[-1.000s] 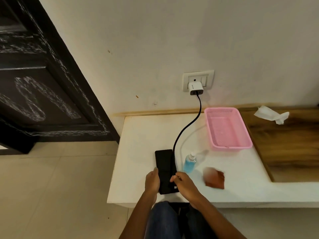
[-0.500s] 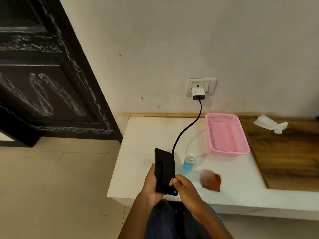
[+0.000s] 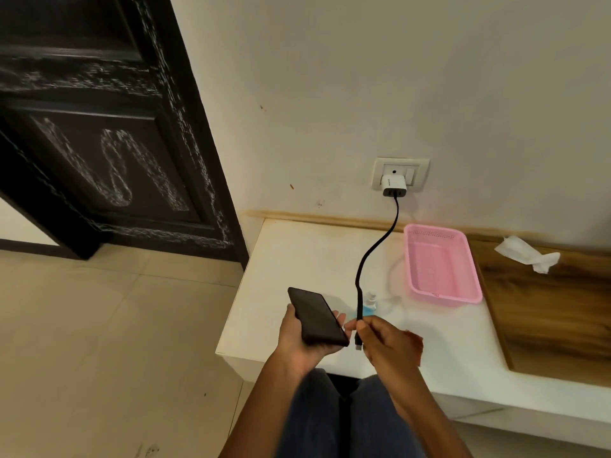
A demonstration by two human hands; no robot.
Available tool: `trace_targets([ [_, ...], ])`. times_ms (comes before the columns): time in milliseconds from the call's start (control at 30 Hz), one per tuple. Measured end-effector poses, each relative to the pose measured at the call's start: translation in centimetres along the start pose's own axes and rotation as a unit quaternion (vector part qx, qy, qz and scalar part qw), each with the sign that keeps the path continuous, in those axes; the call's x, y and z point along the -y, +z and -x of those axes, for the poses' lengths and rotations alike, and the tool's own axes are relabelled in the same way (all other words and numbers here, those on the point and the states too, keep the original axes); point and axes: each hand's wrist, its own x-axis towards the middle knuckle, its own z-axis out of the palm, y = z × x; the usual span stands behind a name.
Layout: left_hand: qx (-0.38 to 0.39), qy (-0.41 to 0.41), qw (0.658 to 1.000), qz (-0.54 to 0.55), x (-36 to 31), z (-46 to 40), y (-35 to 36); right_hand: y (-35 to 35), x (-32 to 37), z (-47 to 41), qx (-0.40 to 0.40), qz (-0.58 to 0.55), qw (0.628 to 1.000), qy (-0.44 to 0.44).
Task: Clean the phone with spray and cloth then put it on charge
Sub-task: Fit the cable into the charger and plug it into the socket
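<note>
Fingers of the left hand (image 3: 299, 338) cradle the slim black phone (image 3: 318, 317), long axis running away leftward, near end toward the right hand (image 3: 385, 345), which pinches the black charging cable (image 3: 359, 304), plug hanging just beside that end. Beyond, small blue spray bottle (image 3: 369, 305) stands on the white table (image 3: 297, 259).

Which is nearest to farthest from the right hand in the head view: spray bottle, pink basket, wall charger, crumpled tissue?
From the right hand:
1. Spray bottle, just beyond the fingers, beside the cable.
2. Pink basket, farther back on the white table, to the right.
3. Wall charger and crumpled tissue: too close to call; charger up on the wall, tissue far right.
</note>
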Motion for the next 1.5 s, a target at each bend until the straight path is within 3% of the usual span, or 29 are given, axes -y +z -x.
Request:
trace_targets([
  [300,-0.036,0.004,0.998,-0.044,-0.1,1.2,1.8,-0.7,1.7,1.2,0.013,-0.054,0.998,-0.038],
  [533,-0.061,-0.045,0.997,0.015,0.1,1.7,2.7,-0.5,1.3,1.4,-0.022,-0.006,0.995,-0.093],
  [833,-0.072,-0.055,0.996,0.006,0.4,2.6,3.6,0.1,0.9,1.8,-0.080,0.033,0.986,-0.143],
  [1033,-0.097,-0.051,0.994,0.013,0.6,3.0,3.8,0.1,0.9,1.9,-0.101,0.139,0.964,-0.202],
  [1500,-0.104,-0.077,0.991,0.018,0.4,2.0,3.6,-0.3,0.9,1.5,-0.069,0.176,0.967,-0.171],
])
